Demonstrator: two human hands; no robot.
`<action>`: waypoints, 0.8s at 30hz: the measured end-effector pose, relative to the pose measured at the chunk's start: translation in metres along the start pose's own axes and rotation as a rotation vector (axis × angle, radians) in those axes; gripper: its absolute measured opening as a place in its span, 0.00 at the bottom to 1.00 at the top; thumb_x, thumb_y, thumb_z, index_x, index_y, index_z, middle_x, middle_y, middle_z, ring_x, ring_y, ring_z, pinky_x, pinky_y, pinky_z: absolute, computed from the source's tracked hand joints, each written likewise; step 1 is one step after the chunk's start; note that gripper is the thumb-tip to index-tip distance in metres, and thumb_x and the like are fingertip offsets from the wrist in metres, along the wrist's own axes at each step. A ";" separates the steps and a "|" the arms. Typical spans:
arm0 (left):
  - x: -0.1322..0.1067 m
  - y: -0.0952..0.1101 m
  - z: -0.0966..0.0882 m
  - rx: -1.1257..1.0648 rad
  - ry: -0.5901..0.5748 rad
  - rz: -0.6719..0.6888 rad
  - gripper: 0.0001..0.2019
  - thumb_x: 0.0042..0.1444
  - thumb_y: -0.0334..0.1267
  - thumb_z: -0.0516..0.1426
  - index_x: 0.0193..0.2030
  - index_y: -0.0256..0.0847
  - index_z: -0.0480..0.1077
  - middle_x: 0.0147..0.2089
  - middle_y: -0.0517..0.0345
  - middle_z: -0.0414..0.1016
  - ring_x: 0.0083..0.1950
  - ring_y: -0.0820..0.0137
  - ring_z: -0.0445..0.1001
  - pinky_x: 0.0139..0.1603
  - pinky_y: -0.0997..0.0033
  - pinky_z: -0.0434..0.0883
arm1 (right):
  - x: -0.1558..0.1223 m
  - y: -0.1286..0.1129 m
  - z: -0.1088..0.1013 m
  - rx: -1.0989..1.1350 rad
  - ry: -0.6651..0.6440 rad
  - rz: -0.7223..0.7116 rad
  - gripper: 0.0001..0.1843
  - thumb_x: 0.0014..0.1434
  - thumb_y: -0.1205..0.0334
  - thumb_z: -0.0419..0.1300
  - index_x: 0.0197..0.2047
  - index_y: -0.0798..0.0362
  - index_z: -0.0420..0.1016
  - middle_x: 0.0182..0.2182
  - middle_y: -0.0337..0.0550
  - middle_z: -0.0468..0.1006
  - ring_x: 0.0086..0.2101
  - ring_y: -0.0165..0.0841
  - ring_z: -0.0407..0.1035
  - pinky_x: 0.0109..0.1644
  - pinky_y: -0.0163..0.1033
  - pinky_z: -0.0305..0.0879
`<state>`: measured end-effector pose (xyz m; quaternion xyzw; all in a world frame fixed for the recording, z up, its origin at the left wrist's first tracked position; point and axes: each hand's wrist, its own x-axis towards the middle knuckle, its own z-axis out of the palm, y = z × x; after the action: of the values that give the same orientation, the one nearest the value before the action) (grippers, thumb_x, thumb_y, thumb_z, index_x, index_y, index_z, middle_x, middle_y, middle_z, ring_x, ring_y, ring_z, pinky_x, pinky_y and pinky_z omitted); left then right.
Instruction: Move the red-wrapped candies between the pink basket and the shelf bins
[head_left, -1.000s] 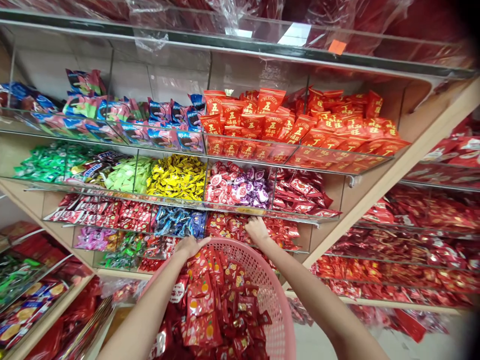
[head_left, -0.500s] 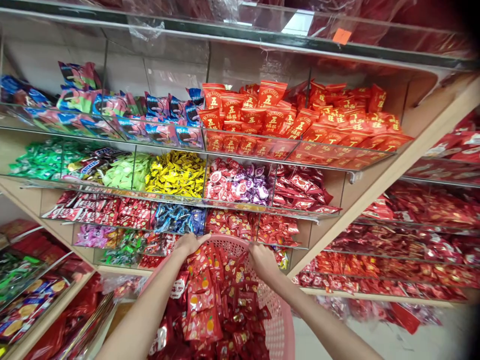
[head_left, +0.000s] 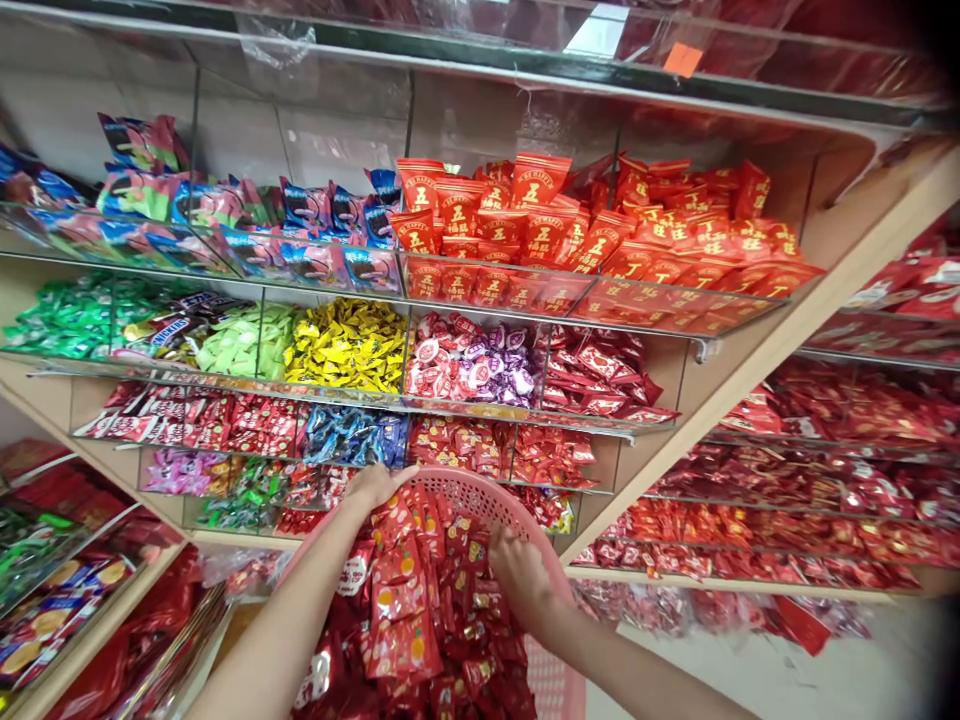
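Note:
A pink plastic basket (head_left: pixel 466 497) with a perforated wall sits low in front of me, filled with small red wrapped sweets (head_left: pixel 480 665). Strips of red packets with orange fruit prints (head_left: pixel 405 620) lie on top of the pile. My left hand (head_left: pixel 373 487) grips the far left part of the rim, thumb along its edge. Inside the right part of the basket, just over the sweets, is my right hand (head_left: pixel 523 578), its fingers curled inward. Whether a sweet is in those fingers is hidden.
Ahead stands a tiered wooden rack with clear-fronted bins: red gold-lettered packets (head_left: pixel 540 225), yellow sweets (head_left: pixel 349 345), green sweets (head_left: pixel 82 315) and blue packets (head_left: pixel 352 435). A slanting wooden panel (head_left: pixel 720 400) separates it from more red sweets (head_left: pixel 810 480) at right.
My right hand has let go of the basket's far rim and moved down into the basket over the sweets. My left hand still holds the rim. The view has shifted slightly.

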<state>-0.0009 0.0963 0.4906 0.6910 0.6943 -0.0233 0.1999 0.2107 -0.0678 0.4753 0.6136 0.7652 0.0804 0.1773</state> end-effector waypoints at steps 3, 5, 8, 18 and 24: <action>-0.001 0.001 -0.001 -0.007 -0.006 0.000 0.44 0.39 0.72 0.39 0.42 0.33 0.73 0.48 0.35 0.72 0.50 0.49 0.69 0.48 0.55 0.65 | -0.001 -0.004 -0.002 0.055 -0.127 -0.101 0.13 0.49 0.77 0.55 0.37 0.58 0.74 0.33 0.53 0.75 0.36 0.39 0.70 0.33 0.38 0.68; -0.002 0.002 -0.001 -0.013 -0.004 0.002 0.44 0.39 0.72 0.39 0.42 0.33 0.72 0.47 0.35 0.72 0.50 0.49 0.69 0.48 0.55 0.65 | 0.007 0.002 -0.014 0.148 -0.174 -0.110 0.11 0.49 0.76 0.55 0.35 0.56 0.74 0.32 0.51 0.76 0.36 0.38 0.71 0.34 0.38 0.67; -0.003 0.002 -0.001 -0.016 -0.001 0.000 0.45 0.39 0.72 0.39 0.44 0.31 0.71 0.48 0.34 0.71 0.50 0.49 0.69 0.48 0.55 0.65 | 0.035 0.023 -0.041 0.265 -0.055 -0.015 0.11 0.55 0.72 0.51 0.37 0.58 0.74 0.34 0.54 0.76 0.37 0.38 0.71 0.37 0.39 0.66; -0.001 -0.002 0.002 -0.028 0.018 -0.007 0.43 0.39 0.71 0.40 0.42 0.33 0.72 0.47 0.35 0.72 0.49 0.49 0.69 0.47 0.55 0.65 | 0.142 0.052 -0.043 0.483 0.014 0.381 0.13 0.55 0.63 0.54 0.42 0.58 0.74 0.40 0.56 0.75 0.41 0.40 0.70 0.39 0.37 0.64; 0.002 -0.003 0.003 -0.012 0.013 -0.020 0.45 0.39 0.72 0.40 0.44 0.32 0.71 0.47 0.35 0.72 0.49 0.49 0.69 0.47 0.55 0.65 | 0.139 0.053 -0.041 0.488 0.001 0.395 0.14 0.54 0.68 0.52 0.43 0.58 0.73 0.40 0.56 0.74 0.43 0.37 0.69 0.41 0.35 0.62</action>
<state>-0.0027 0.0972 0.4867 0.6828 0.7027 -0.0167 0.1992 0.2183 0.0833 0.5071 0.7749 0.6279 -0.0724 0.0052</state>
